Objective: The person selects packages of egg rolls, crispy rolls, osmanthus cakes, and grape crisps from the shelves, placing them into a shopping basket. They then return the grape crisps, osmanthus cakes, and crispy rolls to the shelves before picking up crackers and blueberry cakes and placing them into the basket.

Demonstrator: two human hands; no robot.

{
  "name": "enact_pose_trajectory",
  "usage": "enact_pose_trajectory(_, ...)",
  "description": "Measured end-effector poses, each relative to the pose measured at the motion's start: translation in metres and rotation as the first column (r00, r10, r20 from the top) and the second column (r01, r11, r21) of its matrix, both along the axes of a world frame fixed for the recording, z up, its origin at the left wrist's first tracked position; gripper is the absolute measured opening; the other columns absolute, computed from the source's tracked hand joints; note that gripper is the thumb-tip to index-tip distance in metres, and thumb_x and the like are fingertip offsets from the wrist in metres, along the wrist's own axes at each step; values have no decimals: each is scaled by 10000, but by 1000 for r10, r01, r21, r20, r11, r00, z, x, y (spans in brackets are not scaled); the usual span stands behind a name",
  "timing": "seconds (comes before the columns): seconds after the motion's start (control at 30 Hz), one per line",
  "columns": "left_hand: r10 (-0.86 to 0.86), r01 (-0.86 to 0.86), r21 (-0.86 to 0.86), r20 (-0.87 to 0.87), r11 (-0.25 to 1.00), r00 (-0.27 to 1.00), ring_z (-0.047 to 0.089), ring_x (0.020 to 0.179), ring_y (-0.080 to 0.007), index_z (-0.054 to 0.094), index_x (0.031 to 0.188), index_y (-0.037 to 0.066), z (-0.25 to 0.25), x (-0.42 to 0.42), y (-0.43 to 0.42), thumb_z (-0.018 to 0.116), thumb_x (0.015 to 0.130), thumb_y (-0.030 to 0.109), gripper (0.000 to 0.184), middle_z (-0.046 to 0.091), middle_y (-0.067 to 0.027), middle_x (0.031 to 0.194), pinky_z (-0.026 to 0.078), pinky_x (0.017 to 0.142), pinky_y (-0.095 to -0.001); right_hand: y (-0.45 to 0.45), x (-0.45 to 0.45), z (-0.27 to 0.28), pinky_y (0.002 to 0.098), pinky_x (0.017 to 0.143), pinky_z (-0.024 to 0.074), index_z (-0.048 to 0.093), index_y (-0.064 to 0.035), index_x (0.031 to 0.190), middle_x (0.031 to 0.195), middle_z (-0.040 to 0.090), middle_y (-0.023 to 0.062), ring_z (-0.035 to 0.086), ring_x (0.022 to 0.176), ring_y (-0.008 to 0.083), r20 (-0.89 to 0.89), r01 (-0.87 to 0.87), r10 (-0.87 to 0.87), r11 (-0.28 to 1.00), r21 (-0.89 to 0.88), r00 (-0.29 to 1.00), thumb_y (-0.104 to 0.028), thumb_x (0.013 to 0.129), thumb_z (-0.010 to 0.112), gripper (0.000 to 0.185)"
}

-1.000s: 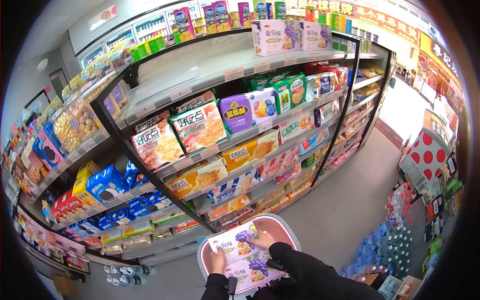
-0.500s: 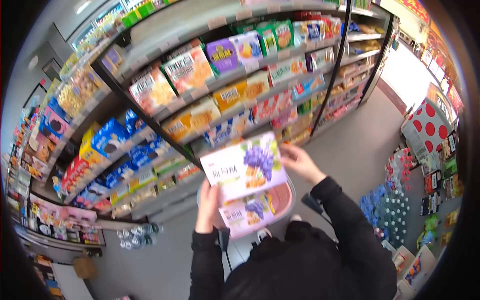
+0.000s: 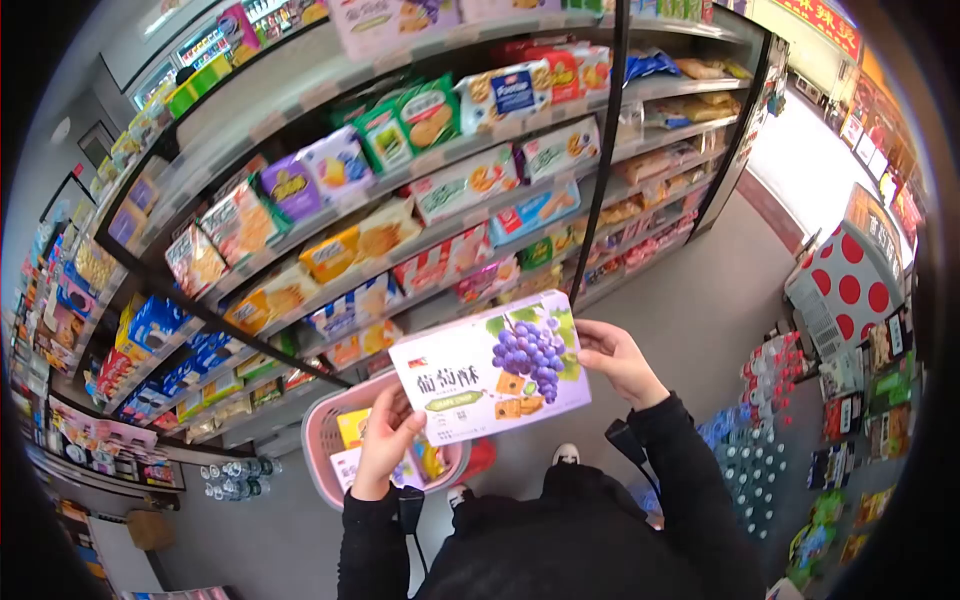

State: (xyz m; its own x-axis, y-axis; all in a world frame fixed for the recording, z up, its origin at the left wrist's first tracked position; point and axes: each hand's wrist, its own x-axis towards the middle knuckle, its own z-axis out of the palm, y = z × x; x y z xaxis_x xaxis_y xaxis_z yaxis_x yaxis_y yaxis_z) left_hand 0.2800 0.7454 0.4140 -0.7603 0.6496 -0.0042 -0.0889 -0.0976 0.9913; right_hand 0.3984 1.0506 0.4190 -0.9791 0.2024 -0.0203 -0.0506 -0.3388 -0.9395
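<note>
A pale purple box of grape crisps [image 3: 470,375], printed with grapes and small biscuits, is held nearly level in front of me. My left hand [image 3: 385,440] grips its lower left corner. On the right edge, my right hand [image 3: 615,362] pinches the box with fingers closed. Partly behind the box and my left hand stands a pink shopping basket [image 3: 318,440]. Inside it are a yellow package [image 3: 352,428] and a similar purple grape box [image 3: 345,468], both partly covered.
Shelves of packaged biscuits [image 3: 365,240] curve across the front and left. Bottled drinks in packs [image 3: 745,480] stand on the floor at right, near a red-dotted display [image 3: 845,280]. More bottles [image 3: 240,478] stand at lower left. Grey floor [image 3: 690,290] runs towards a bright doorway.
My view has turned right along the shelves. The held box has shifted right relative to the basket, which now shows at its left instead of beneath it. Both hands still hold the box.
</note>
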Motion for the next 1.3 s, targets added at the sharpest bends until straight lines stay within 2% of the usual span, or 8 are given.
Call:
enact_pose_trajectory(0.3,-3,10,100,-66,995,998,500,981,-178,378,1156,-5,43,9,136,596,781,127,453,529,-107,1053,380,844,-281,121,21,49,268,847,391,380,80,1191,1038,532,112,507,938,136,-86,75,-71,996,50,994,-92,741,623,540)
enact_pose_trajectory(0.5,-7,23,145,-109,989,994,473,1046,-198,358,1190,-10,86,-30,154,568,802,94,453,493,-130,1126,373,881,-306,142,-17,93,279,859,381,375,69,1194,1064,521,105,496,978,148,-198,64,-43,993,99,979,-97,752,609,527)
enact_pose_trajectory(0.7,42,54,213,-421,976,906,480,1039,-188,377,1164,-17,164,-97,185,597,788,113,455,511,-123,1115,365,883,-303,173,-82,166,275,877,374,384,50,1210,1125,512,100,494,1011,153,-384,153,-23,938,311,923,-195,764,616,559)
enact_pose_trajectory(0.97,132,187,328,-745,926,654,476,1033,-184,337,1180,-17,267,-212,247,548,803,67,439,504,-134,1115,374,873,-307,237,-184,271,261,881,378,384,58,1201,1121,509,98,498,1006,141,-584,228,69,878,420,809,-94,785,569,480)
enact_pose_trajectory(1.1,181,178,314,-834,933,522,452,1063,-210,296,1215,4,284,-258,297,518,786,-7,483,469,-147,1144,373,884,-330,270,-225,297,271,860,377,426,29,1168,1109,516,82,489,989,137,-587,370,54,729,576,808,-99,796,535,407)
enact_pose_trajectory(1.17,160,154,279,-835,948,526,432,1086,-219,274,1229,11,283,-274,318,511,777,-37,513,449,-152,1162,361,900,-336,287,-243,299,272,830,382,461,1,1114,1039,538,75,497,940,141,-523,531,-139,401,747,841,-83,787,516,342)
enact_pose_trajectory(1.23,187,119,290,-829,950,527,428,1090,-223,269,1232,14,278,-288,335,505,781,-38,512,443,-158,1169,355,906,-332,297,-257,302,277,780,400,477,-10,1049,959,546,78,507,880,148,-527,552,-183,401,731,830,-73,773,507,284)
enact_pose_trajectory(1.3,188,114,286,-831,951,524,429,1081,-223,247,1250,12,272,-299,349,505,777,-47,542,430,-158,1172,351,909,-326,309,-268,307,246,695,406,478,-42,1079,947,540,35,491,789,102,-465,525,-261,257,811,846,-108,798,507,290)
